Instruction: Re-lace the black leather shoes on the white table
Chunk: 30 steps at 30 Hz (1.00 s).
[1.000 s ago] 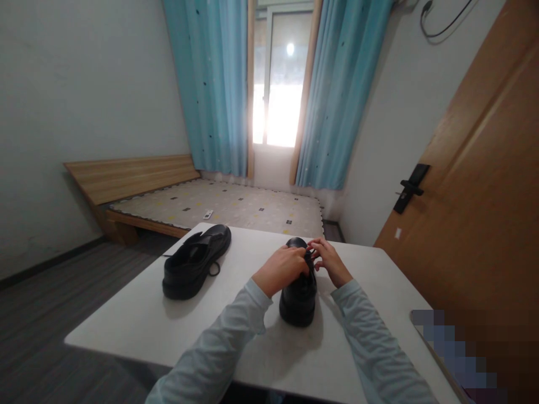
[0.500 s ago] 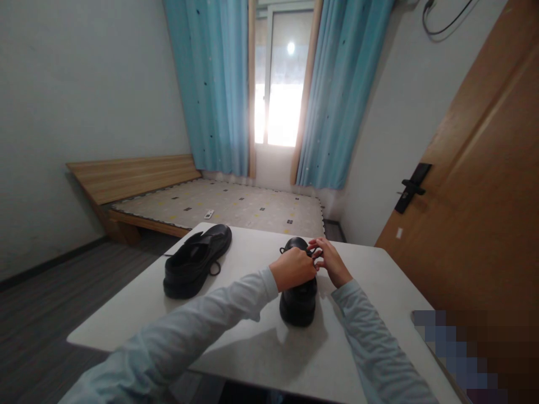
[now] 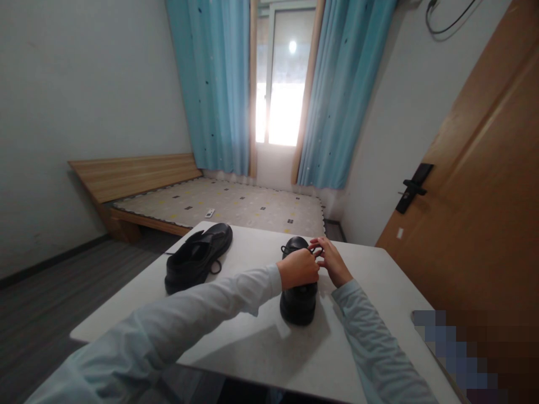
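Note:
A black lace-up shoe stands on the white table in front of me, its toe toward the window. My left hand reaches across its top with curled fingers, closed at the lace. On the shoe's right side my right hand pinches a loop of the black shoelace between thumb and fingers. Another lace loop sticks out at the shoe's left. The left fingertips are partly hidden behind the hand. A second black shoe sits at the table's left, its lace loop hanging on the near side.
The white table spans the foreground. Behind it is a bed with a small white remote on the mattress. A wooden door with a black handle stands at right. Blue curtains flank the window.
My left hand has shifted slightly right, toward my right hand, over the shoe. The right hand has barely moved, and both shoes stay in place.

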Each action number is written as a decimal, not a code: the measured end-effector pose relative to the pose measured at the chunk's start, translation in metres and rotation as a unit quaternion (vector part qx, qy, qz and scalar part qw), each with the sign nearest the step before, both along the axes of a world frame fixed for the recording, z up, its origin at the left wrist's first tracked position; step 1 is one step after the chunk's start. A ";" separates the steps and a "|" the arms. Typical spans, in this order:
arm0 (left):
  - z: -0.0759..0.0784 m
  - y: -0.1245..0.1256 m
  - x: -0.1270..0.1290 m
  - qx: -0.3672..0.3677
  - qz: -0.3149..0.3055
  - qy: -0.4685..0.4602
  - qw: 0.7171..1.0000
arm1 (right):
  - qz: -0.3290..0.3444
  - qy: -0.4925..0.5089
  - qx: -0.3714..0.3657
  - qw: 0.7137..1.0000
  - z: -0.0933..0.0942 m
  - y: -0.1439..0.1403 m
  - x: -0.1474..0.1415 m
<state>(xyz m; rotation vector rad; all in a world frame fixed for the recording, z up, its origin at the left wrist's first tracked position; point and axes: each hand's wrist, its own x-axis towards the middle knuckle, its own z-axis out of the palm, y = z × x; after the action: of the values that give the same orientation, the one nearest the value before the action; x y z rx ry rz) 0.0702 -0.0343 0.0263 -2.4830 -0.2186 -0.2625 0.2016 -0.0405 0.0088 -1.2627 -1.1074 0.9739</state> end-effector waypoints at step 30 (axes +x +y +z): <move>0.018 0.023 -0.051 -0.492 -0.060 -0.273 0.824 | 0.082 -0.194 0.182 0.960 -0.006 0.002 0.012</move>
<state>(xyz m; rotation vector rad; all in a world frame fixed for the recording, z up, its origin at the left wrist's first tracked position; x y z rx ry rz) 0.0188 -0.0117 0.0439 -3.3731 -0.5435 -1.1786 0.2134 -0.0381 0.0030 -1.0919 -1.6367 0.6103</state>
